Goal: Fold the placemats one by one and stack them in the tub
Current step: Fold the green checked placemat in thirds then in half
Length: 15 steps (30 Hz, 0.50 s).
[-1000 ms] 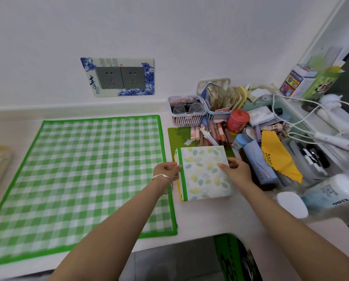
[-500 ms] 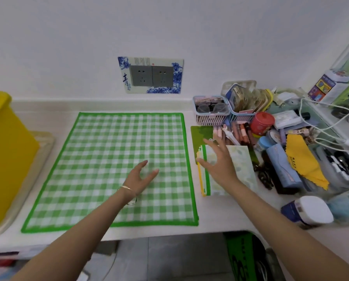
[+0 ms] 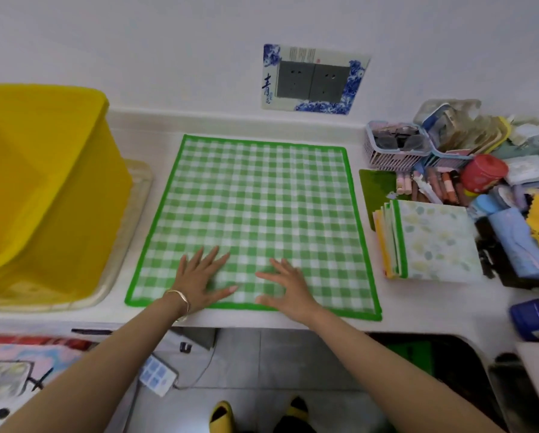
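A green-and-white checked placemat (image 3: 255, 214) is spread flat on a white counter (image 3: 418, 304) in the middle of the view, with its near edge close to the counter's near edge. Both hands are held over its near part, side by side: the left hand (image 3: 199, 281), with a bracelet (image 3: 180, 300) at the wrist, and the right hand (image 3: 288, 287). The fingers of both are straight and spread, and nothing is gripped. Whether the palms press the cloth cannot be told. A yellow tub (image 3: 43, 182) is set to the left of the placemat on a pale tray (image 3: 133, 239). To the right, a stack of folded placemats (image 3: 430, 242) is laid, the top one leaf-patterned. Farther right, a pink basket (image 3: 393, 151) and a red jar (image 3: 484, 173) are crowded among small items. A double socket (image 3: 313, 79) is fixed on the far wall.
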Tool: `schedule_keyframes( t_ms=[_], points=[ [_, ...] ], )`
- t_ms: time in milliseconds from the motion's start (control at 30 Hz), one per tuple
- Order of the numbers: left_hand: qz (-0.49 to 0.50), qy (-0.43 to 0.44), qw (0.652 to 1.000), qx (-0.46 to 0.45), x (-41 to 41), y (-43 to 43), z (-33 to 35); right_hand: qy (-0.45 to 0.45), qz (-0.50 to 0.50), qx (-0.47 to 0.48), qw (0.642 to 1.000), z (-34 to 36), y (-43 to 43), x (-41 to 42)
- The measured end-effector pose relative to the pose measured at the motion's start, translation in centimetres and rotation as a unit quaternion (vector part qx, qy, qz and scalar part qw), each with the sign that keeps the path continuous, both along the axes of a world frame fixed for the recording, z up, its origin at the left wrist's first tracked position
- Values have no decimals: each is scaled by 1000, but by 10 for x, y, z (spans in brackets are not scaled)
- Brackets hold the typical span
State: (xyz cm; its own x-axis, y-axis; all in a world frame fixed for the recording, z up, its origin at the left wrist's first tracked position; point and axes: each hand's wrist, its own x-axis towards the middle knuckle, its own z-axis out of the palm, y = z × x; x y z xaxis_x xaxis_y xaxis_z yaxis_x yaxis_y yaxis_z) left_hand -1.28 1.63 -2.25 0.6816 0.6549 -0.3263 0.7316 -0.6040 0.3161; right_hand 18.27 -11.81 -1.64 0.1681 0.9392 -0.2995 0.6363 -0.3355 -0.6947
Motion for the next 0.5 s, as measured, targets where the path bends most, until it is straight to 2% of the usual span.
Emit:
schedule_keyframes(
  t_ms=[167, 500],
  points=[
    [-24, -33, 999, -6, -8, 1, -10, -51, 21, 2, 998, -8, -3, -5],
    [-41, -28, 999, -16, -10, 3, -10, -58, 39, 37, 997, -12, -18, -5]
  ],
)
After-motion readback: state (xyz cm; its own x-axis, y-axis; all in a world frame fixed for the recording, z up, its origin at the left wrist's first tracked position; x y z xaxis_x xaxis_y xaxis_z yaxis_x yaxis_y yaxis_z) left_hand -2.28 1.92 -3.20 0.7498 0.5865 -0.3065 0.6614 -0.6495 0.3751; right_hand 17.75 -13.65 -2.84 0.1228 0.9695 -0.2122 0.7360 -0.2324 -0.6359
